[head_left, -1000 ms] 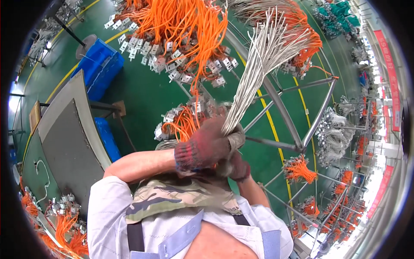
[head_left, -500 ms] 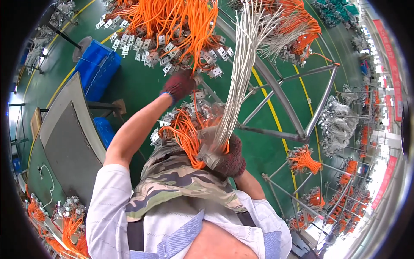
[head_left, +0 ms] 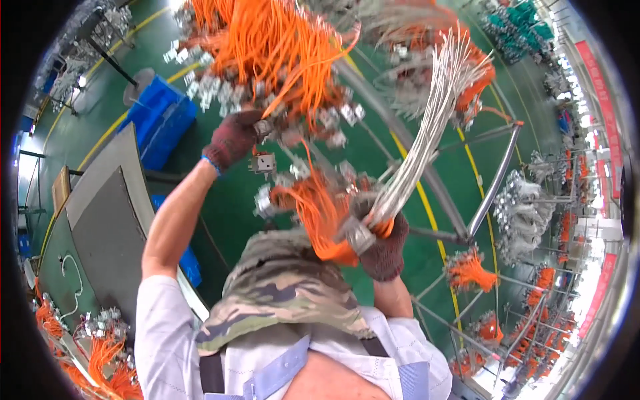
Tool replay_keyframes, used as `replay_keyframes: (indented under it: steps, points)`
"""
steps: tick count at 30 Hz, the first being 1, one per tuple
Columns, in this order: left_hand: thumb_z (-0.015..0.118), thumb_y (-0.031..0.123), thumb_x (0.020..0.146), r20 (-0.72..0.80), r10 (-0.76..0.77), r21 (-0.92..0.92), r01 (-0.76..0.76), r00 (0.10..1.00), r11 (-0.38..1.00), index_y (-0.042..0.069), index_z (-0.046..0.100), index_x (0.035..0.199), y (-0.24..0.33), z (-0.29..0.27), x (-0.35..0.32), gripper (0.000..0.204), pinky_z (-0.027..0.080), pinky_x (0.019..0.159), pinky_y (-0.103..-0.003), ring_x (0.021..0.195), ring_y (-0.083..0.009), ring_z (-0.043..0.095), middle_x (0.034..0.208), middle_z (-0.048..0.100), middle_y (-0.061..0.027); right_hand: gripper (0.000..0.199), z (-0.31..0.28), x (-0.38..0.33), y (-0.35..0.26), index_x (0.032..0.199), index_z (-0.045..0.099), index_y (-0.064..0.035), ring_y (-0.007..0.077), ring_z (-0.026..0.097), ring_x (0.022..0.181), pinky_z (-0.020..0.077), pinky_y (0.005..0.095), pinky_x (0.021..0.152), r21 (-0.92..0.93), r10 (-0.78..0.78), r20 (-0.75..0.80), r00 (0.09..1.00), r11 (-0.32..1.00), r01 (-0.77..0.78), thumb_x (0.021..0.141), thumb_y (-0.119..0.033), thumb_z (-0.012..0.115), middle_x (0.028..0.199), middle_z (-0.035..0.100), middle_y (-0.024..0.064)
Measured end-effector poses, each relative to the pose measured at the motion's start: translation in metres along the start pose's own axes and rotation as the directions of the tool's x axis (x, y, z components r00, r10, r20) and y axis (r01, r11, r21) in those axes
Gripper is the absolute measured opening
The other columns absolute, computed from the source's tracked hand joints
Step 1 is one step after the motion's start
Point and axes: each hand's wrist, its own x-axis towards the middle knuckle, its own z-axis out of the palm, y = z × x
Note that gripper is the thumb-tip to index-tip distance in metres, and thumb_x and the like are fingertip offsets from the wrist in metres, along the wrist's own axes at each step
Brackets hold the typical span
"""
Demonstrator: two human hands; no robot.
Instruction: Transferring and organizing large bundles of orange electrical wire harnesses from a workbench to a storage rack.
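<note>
My left hand (head_left: 233,140), in a dark red knit glove, is closed on an orange cable near a metal connector, at the lower left side of a large hanging mass of orange cables (head_left: 267,57). Just below it dangles a metal end piece with slots (head_left: 264,163). My right hand (head_left: 387,250), gloved the same way, grips a thick bundle of wires near waist height. White wire ends (head_left: 423,147) from that bundle fan out up and to the right. Its looped orange part (head_left: 317,217) hangs left of the hand, with metal connectors about it.
A metal tube rack (head_left: 443,193) stands right of my hands. Blue crates (head_left: 157,120) and a grey-topped table (head_left: 103,220) are at the left. More orange bundles (head_left: 472,272) hang on racks at the right. Yellow lines mark the green floor.
My left hand has moved left and slightly down with the cable. My right hand has shifted right with its bundle, and the white wires now lean further right.
</note>
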Motion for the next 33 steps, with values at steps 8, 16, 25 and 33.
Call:
replay_keyframes:
  steps: [8, 16, 25, 33]
  points:
    - [0.064, 0.036, 0.095, -0.046, 0.027, 0.413, -0.005, 0.999, 0.911, 0.010, 0.071, 0.105, 0.051, -0.014, 0.020, 0.029, 0.054, 0.080, -0.052, 0.095, -0.0451, 0.067, 0.094, 0.071, -0.0215, 0.080, -0.033, -0.027, -0.052, 0.123, 0.057, 0.0096, 0.0431, 0.070, 0.083, 0.0622, 0.0583, 0.066, 0.002, 0.109, 0.018, 0.994, 0.994, -0.109, 0.093, -0.065, 0.051, 0.107, 0.067, 0.0248]
    - [0.058, 0.046, 0.096, 0.028, -0.129, 0.651, 0.080, 0.991, 0.755, 0.009, 0.070, 0.104, 0.094, -0.017, 0.028, 0.040, 0.054, 0.081, -0.055, 0.094, -0.0432, 0.070, 0.097, 0.072, -0.0213, 0.042, 0.000, -0.040, -0.106, 0.121, 0.061, 0.0048, 0.0221, 0.072, 0.071, 0.0639, 0.0387, 0.062, 0.134, -0.071, 0.028, 0.997, 0.989, 0.067, 0.082, 0.006, 0.078, 0.093, 0.070, 0.0151]
    - [0.076, 0.037, 0.094, -0.019, 0.121, -0.425, -0.117, 0.993, 0.898, 0.008, 0.057, 0.140, 0.144, -0.042, -0.059, 0.057, 0.057, 0.084, -0.039, 0.099, -0.0219, 0.071, 0.112, 0.074, -0.0115, 0.052, 0.034, -0.043, -0.115, 0.119, 0.064, 0.0075, 0.0275, 0.072, 0.071, 0.0611, 0.0405, 0.063, 0.177, 0.159, 0.309, 0.938, 0.959, -0.221, 0.073, -0.005, 0.083, 0.091, 0.070, 0.0185]
    - [0.078, 0.035, 0.090, 0.045, 0.368, -0.999, 0.037, 0.929, 0.029, 0.002, 0.039, 0.156, 0.264, -0.119, -0.173, 0.084, 0.050, 0.106, -0.039, 0.128, -0.0243, 0.060, 0.143, 0.058, -0.0171, 0.068, 0.113, 0.011, -0.116, 0.135, 0.062, -0.0042, 0.0250, 0.068, 0.112, 0.0552, 0.0408, 0.095, 0.033, -0.350, 0.912, 0.215, 0.585, 0.811, 0.078, -0.031, 0.087, 0.121, 0.070, 0.0093]
